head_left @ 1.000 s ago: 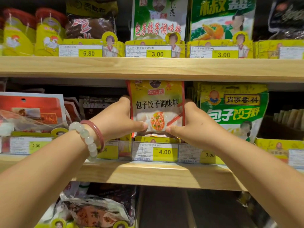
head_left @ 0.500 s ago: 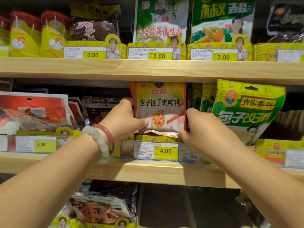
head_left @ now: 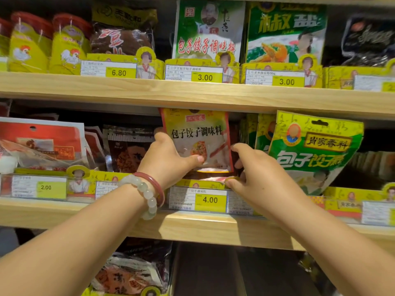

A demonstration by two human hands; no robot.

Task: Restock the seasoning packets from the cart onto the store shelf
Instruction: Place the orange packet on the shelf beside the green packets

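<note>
The yellow and red plastic seasoning packet printed with black characters [head_left: 197, 139] stood upright in the middle wooden shelf [head_left: 192, 227], in the slot directly above the yellow 4.00 price tag [head_left: 210, 200], its top edge reaching up to the underside of the upper wooden shelf [head_left: 192, 95]. The left hand [head_left: 168, 161], wearing a pale bead bracelet and a red bangle [head_left: 147, 191] at the wrist, gripped the packet's left edge, with the thumb laid across the front face and the fingers hidden behind it; this hold probably kept the floppy pouch standing while it was seated in its row. The right hand [head_left: 254, 169] sat just right of the packet at its lower corner, fingers curled down toward the base behind the price rail, and the view did not show whether they pinched anything there or only pressed against the stock; it looked as if it was making room or squaring the bottom. Immediately to the right, a green and yellow plastic seasoning pouch [head_left: 314, 150] leaned outward, tilted, perhaps pushed aside by that arm. To the left stood dark brown packets [head_left: 126, 150] and, farther left, a red and white flat packet [head_left: 40, 142].
</note>
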